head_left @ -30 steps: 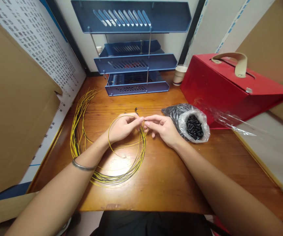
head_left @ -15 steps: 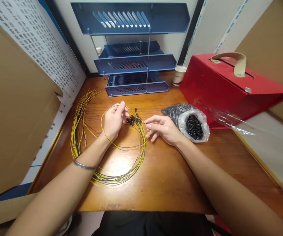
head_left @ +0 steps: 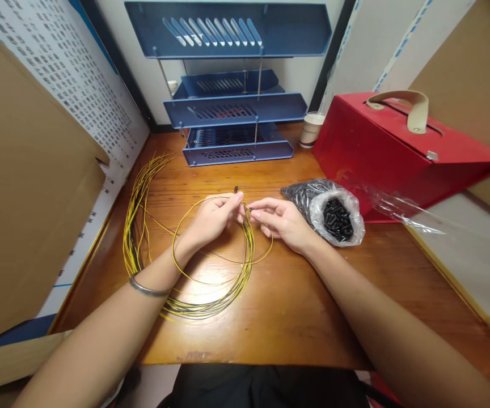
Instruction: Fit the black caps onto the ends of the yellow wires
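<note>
My left hand (head_left: 219,218) pinches a thin yellow wire (head_left: 176,226), which loops round beside and over my wrist. Facing it, close to its fingertips, my right hand (head_left: 283,224) is closed on a small black sleeve-like piece (head_left: 252,209) at the wire; how far the wire reaches into it cannot be made out. Beneath both hands a bundle of yellow and black wires (head_left: 211,310) curves across the wooden table. The black ends of that bundle are mostly hidden behind my left hand, with one black tip (head_left: 236,188) showing above it.
Right of my right hand lies an open clear bag (head_left: 358,226) of small black pieces (head_left: 337,220). Behind it are a red box (head_left: 368,153) with a beige handle and a paper cup (head_left: 312,130). A blue tiered tray rack (head_left: 236,107) stands at the back; cardboard (head_left: 28,170) flanks the left.
My left hand has moved right, bringing its fingertips close to my right hand's. The held wire loop has shifted and now bulges out below my right fingers. My right hand has barely moved.
</note>
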{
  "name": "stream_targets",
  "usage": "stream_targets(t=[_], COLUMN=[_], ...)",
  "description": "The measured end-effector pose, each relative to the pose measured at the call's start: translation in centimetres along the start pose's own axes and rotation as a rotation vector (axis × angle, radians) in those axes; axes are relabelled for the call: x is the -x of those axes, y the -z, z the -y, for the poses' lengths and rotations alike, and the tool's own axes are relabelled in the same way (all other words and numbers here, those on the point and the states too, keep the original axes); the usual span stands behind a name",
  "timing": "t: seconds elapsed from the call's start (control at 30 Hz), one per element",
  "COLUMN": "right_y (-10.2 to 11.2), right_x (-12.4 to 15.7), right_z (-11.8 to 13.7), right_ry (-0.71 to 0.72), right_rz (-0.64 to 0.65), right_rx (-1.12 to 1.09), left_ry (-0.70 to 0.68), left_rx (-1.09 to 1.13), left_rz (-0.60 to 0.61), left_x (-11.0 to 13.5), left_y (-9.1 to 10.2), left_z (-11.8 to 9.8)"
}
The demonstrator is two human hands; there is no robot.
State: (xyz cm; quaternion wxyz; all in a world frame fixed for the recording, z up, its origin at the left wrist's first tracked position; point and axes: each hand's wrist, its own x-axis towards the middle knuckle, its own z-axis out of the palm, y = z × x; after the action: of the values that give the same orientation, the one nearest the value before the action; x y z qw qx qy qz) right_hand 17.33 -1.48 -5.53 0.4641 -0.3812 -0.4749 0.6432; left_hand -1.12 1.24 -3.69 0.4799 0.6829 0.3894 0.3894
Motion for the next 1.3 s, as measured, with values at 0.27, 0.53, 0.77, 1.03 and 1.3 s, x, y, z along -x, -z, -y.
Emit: stream_targets(t=[0.27, 0.53, 0.77, 1.03, 1.3], right_y=[0.0, 0.2, 0.1, 0.1, 0.0], right_x=[0.1, 0.0, 0.0, -0.1, 0.0], right_z=[0.1, -0.3, -0.2, -0.4, -0.2], right_ry=[-0.016, 0.034, -0.004, 0.053, 0.014], right_rz=[0.003, 0.001, -0.011, -0.017, -0.023], right_rx=[0.029, 0.076, 0.089, 0.070, 0.097], left_ry=[0.024, -0.045, 0.059, 0.027, 0.063], left_rx=[0.150, -0.036, 0.155, -0.002, 0.153], left_rz=[-0.349, 0.004, -0.402, 0.058, -0.302], left_x=[-0.9, -0.2, -1.3, -0.1, -1.1], left_y=[0.1, -0.3, 0.6, -0.3, 0.4], left_z=[0.6, 0.4, 0.9, 0.0, 0.7])
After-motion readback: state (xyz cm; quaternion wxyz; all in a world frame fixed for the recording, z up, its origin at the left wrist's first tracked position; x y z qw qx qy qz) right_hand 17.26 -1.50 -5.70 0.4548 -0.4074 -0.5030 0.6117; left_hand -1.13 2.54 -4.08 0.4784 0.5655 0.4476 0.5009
